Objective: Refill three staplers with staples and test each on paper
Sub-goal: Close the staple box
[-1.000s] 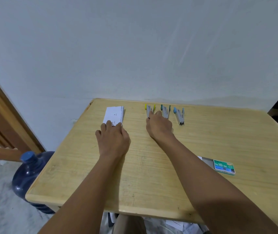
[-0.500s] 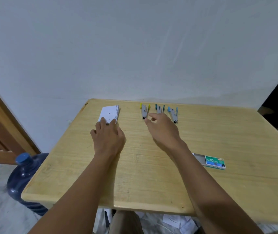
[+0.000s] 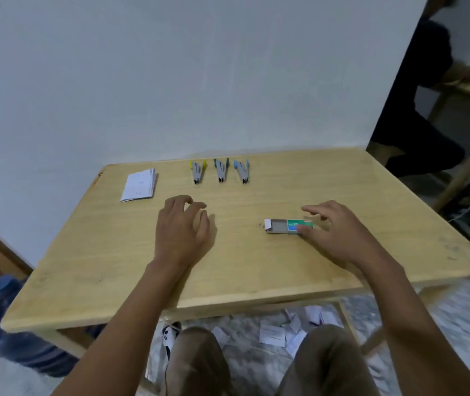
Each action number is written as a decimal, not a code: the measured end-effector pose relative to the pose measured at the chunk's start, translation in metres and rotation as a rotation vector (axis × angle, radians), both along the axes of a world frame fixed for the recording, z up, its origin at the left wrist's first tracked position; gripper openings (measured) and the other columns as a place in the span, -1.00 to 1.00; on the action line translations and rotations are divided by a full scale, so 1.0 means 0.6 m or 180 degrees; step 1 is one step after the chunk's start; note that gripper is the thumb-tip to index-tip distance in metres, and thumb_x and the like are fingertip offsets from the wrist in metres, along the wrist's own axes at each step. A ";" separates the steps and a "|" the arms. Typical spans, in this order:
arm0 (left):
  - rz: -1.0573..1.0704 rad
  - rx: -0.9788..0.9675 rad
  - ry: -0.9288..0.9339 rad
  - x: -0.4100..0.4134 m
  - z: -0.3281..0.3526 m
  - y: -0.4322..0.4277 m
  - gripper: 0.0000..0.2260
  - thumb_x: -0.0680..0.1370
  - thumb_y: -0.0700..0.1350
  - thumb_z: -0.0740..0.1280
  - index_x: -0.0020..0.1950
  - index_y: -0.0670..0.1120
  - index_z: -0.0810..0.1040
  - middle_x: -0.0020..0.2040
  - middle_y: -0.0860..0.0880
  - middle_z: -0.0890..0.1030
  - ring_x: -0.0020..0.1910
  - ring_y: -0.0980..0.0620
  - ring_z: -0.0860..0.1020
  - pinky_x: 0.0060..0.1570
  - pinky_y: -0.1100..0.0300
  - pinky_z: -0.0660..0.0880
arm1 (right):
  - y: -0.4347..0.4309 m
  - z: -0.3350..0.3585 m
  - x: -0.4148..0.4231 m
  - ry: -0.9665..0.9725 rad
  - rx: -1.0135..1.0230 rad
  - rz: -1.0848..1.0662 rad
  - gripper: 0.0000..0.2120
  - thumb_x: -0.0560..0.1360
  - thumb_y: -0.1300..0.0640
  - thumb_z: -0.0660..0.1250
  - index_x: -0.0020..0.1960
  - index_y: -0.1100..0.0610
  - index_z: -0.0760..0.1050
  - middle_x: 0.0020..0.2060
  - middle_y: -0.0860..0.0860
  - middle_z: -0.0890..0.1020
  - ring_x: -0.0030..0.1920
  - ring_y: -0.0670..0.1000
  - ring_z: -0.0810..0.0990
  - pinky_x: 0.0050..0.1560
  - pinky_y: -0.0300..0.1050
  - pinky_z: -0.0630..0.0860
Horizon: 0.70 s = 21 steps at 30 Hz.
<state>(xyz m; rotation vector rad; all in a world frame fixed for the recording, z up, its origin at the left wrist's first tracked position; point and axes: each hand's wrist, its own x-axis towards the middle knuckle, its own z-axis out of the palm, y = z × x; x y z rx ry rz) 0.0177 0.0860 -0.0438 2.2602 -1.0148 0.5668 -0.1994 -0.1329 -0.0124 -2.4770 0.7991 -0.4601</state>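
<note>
The staple box point(image 3: 288, 226), its tray slid partly out, is touched at its green end by the spread right hand point(image 3: 334, 227), not yet clasped. The left hand point(image 3: 182, 224) rests loosely curled and empty, left of the box. Beyond the box, three staplers point(image 3: 220, 171) lie opened in a row, apparently unfilled; the folded paper point(image 3: 139, 184) lies further left. Judging by this, loading and testing remain undone.

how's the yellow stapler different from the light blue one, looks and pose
The yellow stapler has yellow trim at its far end; the light blue stapler has pale blue trim. The yellow stapler is the leftmost of the row, nearest the paper stack; the light blue stapler is the rightmost. The yellow one points nearly straight toward the person, while the blue one leans slightly sideways. Both have grey bodies, lie splayed open on the table, and neither is touched by the hands.
</note>
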 end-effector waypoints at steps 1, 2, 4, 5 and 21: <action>-0.0085 0.0030 0.0127 -0.022 0.000 -0.012 -0.68 0.48 0.02 0.21 0.04 -0.08 0.68 0.08 -0.10 0.59 0.15 -0.13 0.49 0.06 0.03 0.40 | -0.008 -0.004 -0.010 0.0100 0.0061 -0.0015 -0.53 0.48 -0.15 0.42 0.35 -0.09 0.51 0.16 -0.06 0.52 0.19 -0.04 0.47 0.16 -0.03 0.48; -0.0188 0.0079 0.0276 -0.045 0.003 -0.024 -0.65 0.49 0.05 0.19 0.07 -0.06 0.68 0.12 -0.09 0.58 0.20 -0.11 0.45 0.12 0.04 0.36 | -0.014 -0.007 -0.016 0.0153 0.0156 -0.0023 -0.51 0.47 -0.15 0.43 0.37 -0.07 0.49 0.17 -0.06 0.51 0.18 -0.04 0.47 0.17 -0.04 0.48; -0.0394 0.0198 0.0629 -0.087 0.006 -0.047 -0.64 0.52 0.09 0.21 0.15 -0.03 0.66 0.23 -0.07 0.52 0.30 -0.07 0.34 0.21 0.07 0.25 | -0.021 -0.015 -0.024 0.0199 0.0231 -0.0014 -0.53 0.49 -0.13 0.42 0.36 -0.06 0.50 0.17 -0.06 0.53 0.16 -0.05 0.48 0.18 -0.03 0.49; -0.0478 0.0220 0.0820 -0.101 0.007 -0.057 -0.66 0.54 0.09 0.24 0.20 -0.01 0.64 0.28 -0.06 0.47 0.35 -0.05 0.29 0.24 0.10 0.18 | -0.022 -0.021 -0.023 0.0230 0.0156 0.0001 -0.55 0.50 -0.14 0.40 0.36 -0.07 0.51 0.18 -0.06 0.54 0.16 -0.05 0.47 0.18 -0.03 0.48; -0.0715 0.0405 0.1199 -0.129 0.004 -0.108 -0.69 0.57 0.13 0.29 0.28 0.11 0.57 0.33 0.01 0.42 0.34 0.04 0.22 0.18 0.13 0.09 | -0.036 -0.051 -0.028 0.0112 -0.0114 0.0123 -0.63 0.56 -0.18 0.30 0.34 -0.18 0.48 0.22 -0.17 0.55 0.19 -0.09 0.43 0.12 -0.11 0.34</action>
